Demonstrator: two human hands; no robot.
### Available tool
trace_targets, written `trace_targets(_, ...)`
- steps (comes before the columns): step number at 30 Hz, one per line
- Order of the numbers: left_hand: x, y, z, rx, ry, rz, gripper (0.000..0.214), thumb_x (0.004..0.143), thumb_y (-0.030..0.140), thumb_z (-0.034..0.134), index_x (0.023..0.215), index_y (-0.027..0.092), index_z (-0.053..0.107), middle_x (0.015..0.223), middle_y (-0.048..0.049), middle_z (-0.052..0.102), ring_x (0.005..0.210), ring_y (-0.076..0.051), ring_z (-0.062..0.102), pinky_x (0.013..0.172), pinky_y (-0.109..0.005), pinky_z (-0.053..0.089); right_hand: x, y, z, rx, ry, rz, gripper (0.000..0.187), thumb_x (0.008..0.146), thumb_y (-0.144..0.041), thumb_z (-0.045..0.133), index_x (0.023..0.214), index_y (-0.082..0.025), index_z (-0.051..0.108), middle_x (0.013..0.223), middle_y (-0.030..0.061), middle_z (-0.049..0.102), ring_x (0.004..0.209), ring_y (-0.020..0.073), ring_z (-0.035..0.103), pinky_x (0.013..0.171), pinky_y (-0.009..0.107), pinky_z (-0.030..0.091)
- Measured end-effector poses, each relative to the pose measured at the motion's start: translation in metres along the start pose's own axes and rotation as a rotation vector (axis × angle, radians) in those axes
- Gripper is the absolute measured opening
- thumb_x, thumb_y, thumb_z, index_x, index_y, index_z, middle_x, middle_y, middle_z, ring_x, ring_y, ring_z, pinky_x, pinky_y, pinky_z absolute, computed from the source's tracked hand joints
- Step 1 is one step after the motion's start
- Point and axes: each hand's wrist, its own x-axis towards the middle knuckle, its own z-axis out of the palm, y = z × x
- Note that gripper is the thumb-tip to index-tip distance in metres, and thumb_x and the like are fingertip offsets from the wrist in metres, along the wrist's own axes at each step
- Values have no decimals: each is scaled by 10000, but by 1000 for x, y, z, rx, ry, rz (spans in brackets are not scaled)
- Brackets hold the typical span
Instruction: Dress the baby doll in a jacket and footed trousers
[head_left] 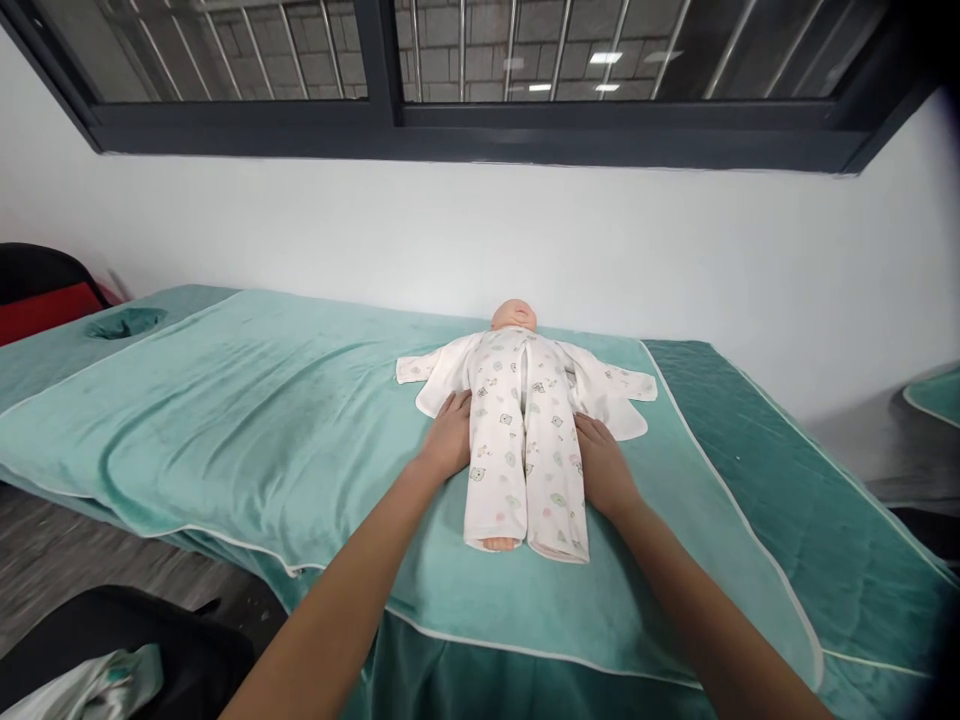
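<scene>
A baby doll lies on its back, head toward the wall. It wears a white printed top whose sleeves spread out to both sides and whose front panels lie open. White printed trousers cover its front from the chest down, legs straight toward me. A bit of a foot shows at the left trouser cuff; the right cuff shows none. My left hand rests against the left trouser edge, fingers extended forward. Against the right edge lies my right hand, fingers also extended. Both thumbs are hidden.
A light green cover with white piping lies over the darker green bed. Behind stands a white wall below a dark-framed window. A black seat with a crumpled cloth is at lower left.
</scene>
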Motion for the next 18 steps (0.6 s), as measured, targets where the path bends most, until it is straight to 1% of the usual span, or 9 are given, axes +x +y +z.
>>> trace_targets(3, 9, -4, 1, -82, -24, 72, 326, 845, 277, 622, 1160, 209, 673, 1277, -143, 639, 1286, -344, 500, 1163, -563, 291, -2, 5, 4, 46, -32, -21, 401, 908, -180, 513, 1298, -145, 597, 1342, 171, 584, 1305, 296, 477, 1093, 528, 368)
trace_targets(5, 14, -3, 0, -116, -37, 92, 370, 846, 312, 627, 1196, 195, 652, 1300, -140, 629, 1288, -330, 508, 1164, -523, 317, -2, 6, 6, 121, -24, -51, 414, 912, -208, 517, 1316, -153, 589, 1349, 169, 583, 1289, 299, 489, 1105, 539, 354)
trace_targets(7, 17, 2, -1, -146, -55, 65, 400, 862, 343, 606, 1231, 190, 629, 1349, -127, 604, 1285, -316, 518, 1128, -479, 382, 1, 6, 8, 191, -8, -85, 435, 912, -237, 522, 1338, -168, 575, 1340, 160, 592, 1282, 299, 494, 1102, 530, 368)
trace_targets(9, 19, 6, -3, -160, -100, 10, 417, 873, 364, 585, 1255, 200, 613, 1372, -111, 592, 1253, -308, 547, 1063, -448, 449, 6, 5, 10, 227, 1, -106, 446, 910, -263, 523, 1348, -195, 571, 1320, 141, 609, 1282, 297, 495, 1081, 503, 406)
trace_targets(12, 21, 10, -6, -145, -178, -49, 442, 871, 380, 577, 1275, 203, 602, 1377, -103, 592, 1232, -310, 560, 1040, -436, 467, 16, 2, 13, 272, 3, -132, 413, 897, -306, 536, 1298, -244, 615, 1261, 106, 651, 1243, 300, 532, 1057, 482, 437)
trace_targets(14, 21, 11, -7, -144, -188, -66, 464, 867, 376, 577, 1294, 195, 587, 1392, -106, 581, 1267, -313, 534, 1074, -431, 441, 21, 0, 15, 329, 8, -100, 387, 885, -324, 547, 1253, -255, 644, 1242, 101, 659, 1211, 305, 553, 1054, 480, 438)
trace_targets(18, 21, 10, -6, -187, -107, -88, 496, 863, 369, 567, 1324, 187, 561, 1408, -116, 567, 1295, -321, 513, 1089, -427, 428, 28, -6, 18, 407, 15, 73, 347, 866, -332, 556, 1174, -232, 681, 1187, 124, 666, 1126, 328, 580, 998, 501, 455)
